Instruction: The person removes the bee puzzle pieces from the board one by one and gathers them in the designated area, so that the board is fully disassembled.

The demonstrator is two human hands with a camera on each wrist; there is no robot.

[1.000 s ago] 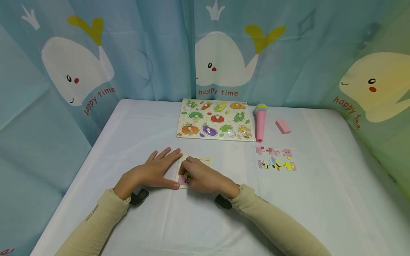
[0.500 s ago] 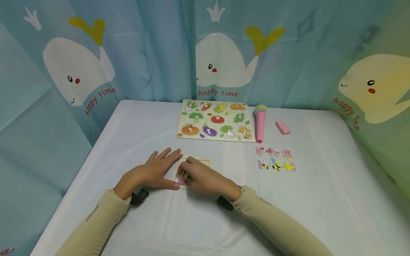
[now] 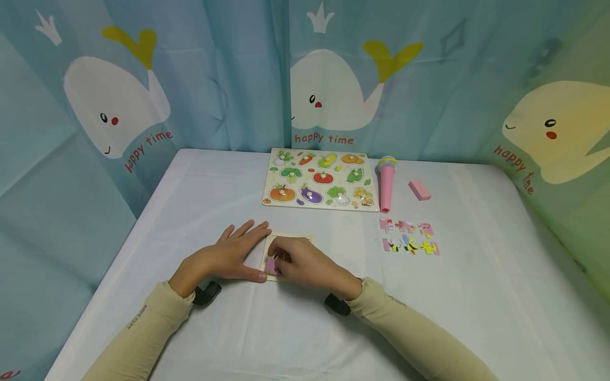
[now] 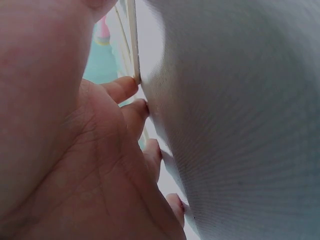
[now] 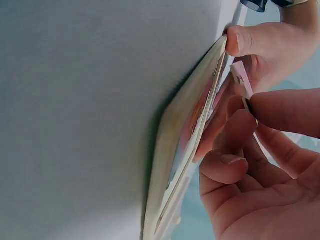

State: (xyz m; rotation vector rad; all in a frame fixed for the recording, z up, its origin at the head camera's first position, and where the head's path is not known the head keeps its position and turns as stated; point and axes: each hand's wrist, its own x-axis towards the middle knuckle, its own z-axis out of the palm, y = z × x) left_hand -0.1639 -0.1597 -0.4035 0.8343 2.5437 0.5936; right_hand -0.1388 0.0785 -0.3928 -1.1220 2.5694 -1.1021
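Note:
A small wooden puzzle board (image 3: 307, 238) lies on the white table, partly covered by my right hand (image 3: 308, 263). Thumb and fingers of that hand pinch a pink jigsaw piece (image 5: 242, 76), which stands tilted up from the board in the right wrist view. The left hand (image 3: 230, 259) rests spread at the board's left side, its thumb at the near left corner. Seen from the left wrist, the fingertips of that hand touch the board's edge (image 4: 134, 45) and the tabletop. Most of the board's picture is hidden under the right hand.
Two short rows of loose jigsaw pieces (image 3: 409, 236) lie to the right. Farther back are a vegetable knob puzzle (image 3: 305, 182), a pink toy microphone (image 3: 387, 185) and a pink block (image 3: 420, 190). A whale-print curtain (image 3: 238, 79) hangs behind the table.
The right hand has shifted slightly, with its index finger arched higher and a gap showing between finger and thumb. My left hand has stayed in place.

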